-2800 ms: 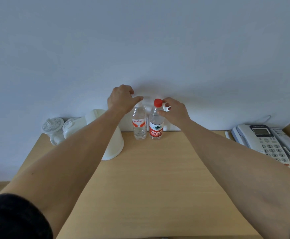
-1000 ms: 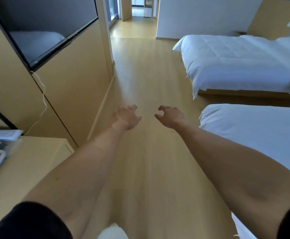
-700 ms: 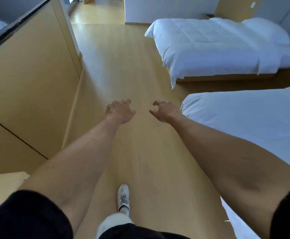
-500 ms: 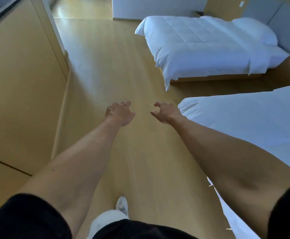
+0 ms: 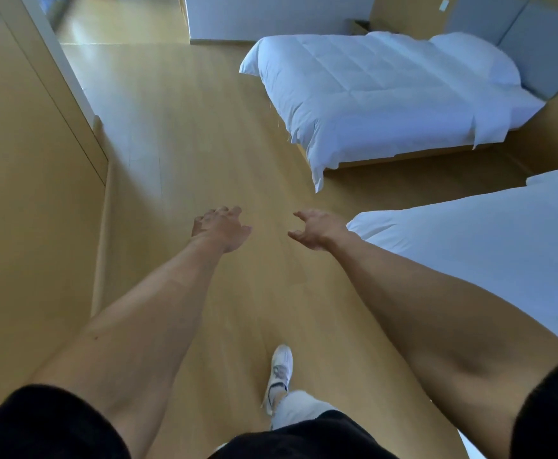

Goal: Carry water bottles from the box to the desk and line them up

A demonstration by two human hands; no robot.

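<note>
Both arms are stretched out in front of me over the wooden floor (image 5: 178, 134). My left hand (image 5: 219, 226) is open, fingers loosely curled, with nothing in it. My right hand (image 5: 317, 228) is open too, fingers spread and curved, also holding nothing. No water bottle, box or desk is in view.
A wooden cabinet wall (image 5: 22, 180) runs along the left. Two beds with white covers stand on the right, one far (image 5: 380, 94) and one near (image 5: 489, 246). My foot in a white shoe (image 5: 281, 369) is on the floor between them.
I have turned away from the desk, where both hands were at two bottles. The desk and phone have left the view; both hands are open and I am stepping along the floor past the beds.
</note>
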